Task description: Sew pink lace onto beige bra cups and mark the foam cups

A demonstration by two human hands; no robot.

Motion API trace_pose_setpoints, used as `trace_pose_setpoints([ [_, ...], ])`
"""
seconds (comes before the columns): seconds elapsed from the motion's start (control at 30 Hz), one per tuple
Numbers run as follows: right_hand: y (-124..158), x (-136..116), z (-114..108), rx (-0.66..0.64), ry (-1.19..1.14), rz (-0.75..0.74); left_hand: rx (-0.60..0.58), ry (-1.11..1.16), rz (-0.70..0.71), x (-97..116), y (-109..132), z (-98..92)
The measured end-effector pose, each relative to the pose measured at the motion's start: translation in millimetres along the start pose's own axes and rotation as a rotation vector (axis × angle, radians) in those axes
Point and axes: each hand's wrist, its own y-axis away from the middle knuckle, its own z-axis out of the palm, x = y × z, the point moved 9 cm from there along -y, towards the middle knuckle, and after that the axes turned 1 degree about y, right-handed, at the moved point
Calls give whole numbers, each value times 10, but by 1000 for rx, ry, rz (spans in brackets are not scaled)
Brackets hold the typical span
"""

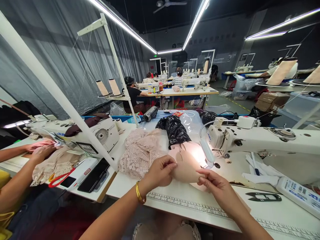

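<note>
Both my hands hold a beige moulded foam cup (186, 170) just above the white sewing table (180, 203). My left hand (160, 172), with a gold bangle on the wrist, pinches the cup's left edge. My right hand (213, 182) is closed on its lower right edge. More beige cups (192, 151) lie behind it under the machine's lamp. A pile of pink lace fabric (140, 151) lies to the left of my hands.
A white sewing machine (262, 140) stands at the right, with black thread snips (263, 197) in front of it. A black plastic bag (175, 130) lies behind the cups. At the left, another person's hands (41, 150) work lace at a second machine (82, 133); red scissors (61, 178) and a phone (93, 175) lie there.
</note>
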Motion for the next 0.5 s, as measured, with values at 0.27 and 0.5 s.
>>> trace_pose_setpoints([
  [0.27,450,433,-778,290,-128,149,158,15,-244,-447,375,-713],
  [0.5,715,525,-1144,414,18,148,283,-512,124,-142,265,-728],
])
